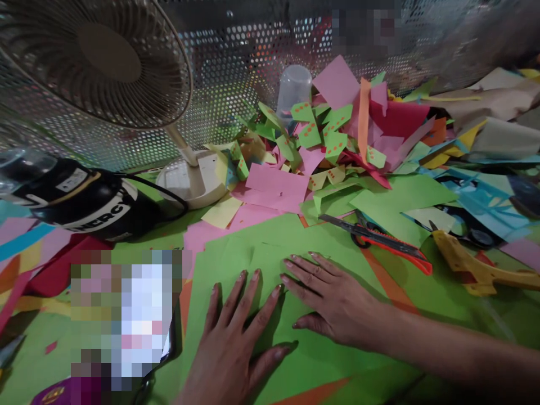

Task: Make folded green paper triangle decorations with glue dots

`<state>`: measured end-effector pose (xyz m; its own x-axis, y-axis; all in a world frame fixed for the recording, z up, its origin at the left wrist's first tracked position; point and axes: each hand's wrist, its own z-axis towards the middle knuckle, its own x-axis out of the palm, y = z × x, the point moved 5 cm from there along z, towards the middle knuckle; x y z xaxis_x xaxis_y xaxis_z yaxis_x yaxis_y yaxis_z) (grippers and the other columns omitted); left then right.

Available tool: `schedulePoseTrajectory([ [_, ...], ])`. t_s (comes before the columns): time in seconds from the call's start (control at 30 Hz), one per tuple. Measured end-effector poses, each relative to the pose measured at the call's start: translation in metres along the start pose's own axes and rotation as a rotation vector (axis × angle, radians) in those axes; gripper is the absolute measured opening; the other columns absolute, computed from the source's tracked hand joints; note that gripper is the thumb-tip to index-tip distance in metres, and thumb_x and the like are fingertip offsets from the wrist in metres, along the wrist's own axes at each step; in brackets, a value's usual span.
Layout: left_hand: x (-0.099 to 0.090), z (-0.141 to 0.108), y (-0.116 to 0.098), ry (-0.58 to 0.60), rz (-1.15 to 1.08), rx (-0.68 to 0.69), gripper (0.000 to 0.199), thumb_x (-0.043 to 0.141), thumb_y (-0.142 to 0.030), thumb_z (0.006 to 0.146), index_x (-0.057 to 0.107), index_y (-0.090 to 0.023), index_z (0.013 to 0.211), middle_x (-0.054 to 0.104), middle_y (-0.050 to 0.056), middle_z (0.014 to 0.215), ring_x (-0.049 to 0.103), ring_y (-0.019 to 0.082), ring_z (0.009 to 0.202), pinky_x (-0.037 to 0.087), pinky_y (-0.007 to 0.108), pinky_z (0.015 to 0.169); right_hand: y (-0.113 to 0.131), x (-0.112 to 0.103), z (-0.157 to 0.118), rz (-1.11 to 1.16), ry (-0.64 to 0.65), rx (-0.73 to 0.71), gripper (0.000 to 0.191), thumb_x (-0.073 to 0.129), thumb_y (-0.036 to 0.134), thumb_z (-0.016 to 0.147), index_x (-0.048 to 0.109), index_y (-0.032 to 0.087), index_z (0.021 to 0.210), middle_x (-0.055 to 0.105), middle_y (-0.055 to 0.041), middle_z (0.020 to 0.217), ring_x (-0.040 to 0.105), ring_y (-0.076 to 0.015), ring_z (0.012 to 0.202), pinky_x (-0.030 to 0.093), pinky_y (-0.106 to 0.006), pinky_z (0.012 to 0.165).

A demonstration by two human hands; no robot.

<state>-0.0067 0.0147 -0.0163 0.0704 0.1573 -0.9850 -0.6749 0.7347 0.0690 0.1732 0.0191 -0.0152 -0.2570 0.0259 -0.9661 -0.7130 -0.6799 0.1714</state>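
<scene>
Far left: white desk fan (pixel 95 62) on its base, tilted, in front of a perforated metal screen (pixel 236 73). Below it a black bottle (pixel 80 202) lies on its side, with a black cable running off to the right.

Near centre: left hand (pixel 234 343) flat, palm down, fingers spread, gripping nothing, pressed on a large green paper sheet (pixel 253 253) lying on the desk (pixel 29 360). Right hand (pixel 331 301) just beside it, also open and flat on the same sheet, fingers pointing left; its fingertips nearly meet those of the left hand.

Far centre: clear plastic cup (pixel 294 87) upside down behind a pile of paper scraps (pixel 329 135), green with orange dots, mixed with pink pieces.

Right of the hands: red and black utility knife (pixel 379 242) lying on green paper, near the right hand but apart. Further right a yellow tool (pixel 476 267), then blue paper offcuts (pixel 489 202).
</scene>
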Motion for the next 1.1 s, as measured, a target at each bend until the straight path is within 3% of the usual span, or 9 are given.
schedulePoseTrajectory([
  [0.47,-0.0053,0.0035,-0.0004,0.020,-0.012,-0.044,0.072,0.046,-0.061,0.090,0.029,-0.028,0.150,0.032,0.011,0.155,0.028,0.033,0.141,0.012,0.054,0.116,0.0003,-0.0035,0.0023,-0.051,-0.019,-0.004,0.058,0.041,0.052,0.096,0.048,0.013,0.140,0.044,-0.0139,0.147,0.038,-0.0290,0.138,0.039,-0.051,0.109],
  [1.1,-0.0057,0.0034,0.0014,-0.002,0.009,-0.025,0.065,0.047,-0.056,0.092,0.036,-0.022,0.147,0.039,0.012,0.151,0.033,0.031,0.139,0.012,0.051,0.117,-0.0016,-0.0031,0.0020,0.020,-0.027,0.021,0.053,0.045,0.049,0.096,0.052,0.016,0.136,0.046,-0.0117,0.147,0.039,-0.0270,0.137,0.036,-0.049,0.112],
])
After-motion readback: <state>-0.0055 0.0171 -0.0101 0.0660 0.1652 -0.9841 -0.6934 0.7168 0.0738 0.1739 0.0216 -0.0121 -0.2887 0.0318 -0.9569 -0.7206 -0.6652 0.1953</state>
